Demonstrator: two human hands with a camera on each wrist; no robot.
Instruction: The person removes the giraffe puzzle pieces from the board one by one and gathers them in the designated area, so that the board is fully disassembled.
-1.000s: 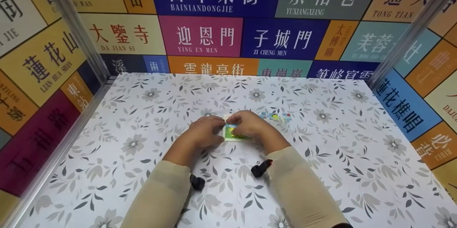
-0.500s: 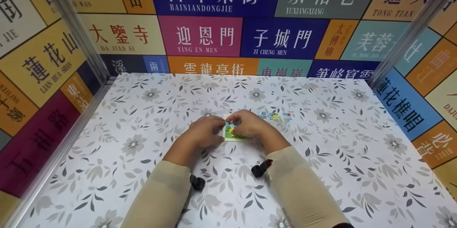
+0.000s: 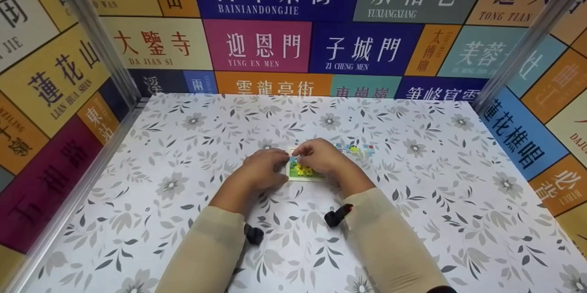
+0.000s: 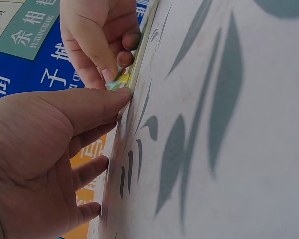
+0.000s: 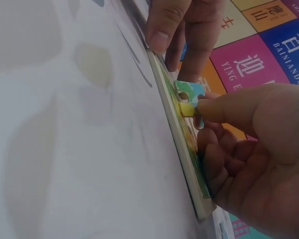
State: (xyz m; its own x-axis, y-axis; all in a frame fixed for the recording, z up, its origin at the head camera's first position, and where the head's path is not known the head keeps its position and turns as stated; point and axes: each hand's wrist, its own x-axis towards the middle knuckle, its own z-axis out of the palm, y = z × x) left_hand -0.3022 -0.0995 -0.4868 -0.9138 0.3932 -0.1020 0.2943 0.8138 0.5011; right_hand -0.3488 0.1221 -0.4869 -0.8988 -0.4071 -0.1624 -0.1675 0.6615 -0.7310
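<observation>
Right hand, thumb and finger clamped together, is pinching a puzzle piece tilted over a shallow puzzle board. Left hand, thumb and fingers apart, is touching the board's left side. Loose pieces are lying past the right hand on the flower-patterned counter.

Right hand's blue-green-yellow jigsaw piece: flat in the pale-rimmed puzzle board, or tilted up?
Tilted up: in the right wrist view, the jigsaw piece, pinched by the right hand, juts from the puzzle board.
</observation>
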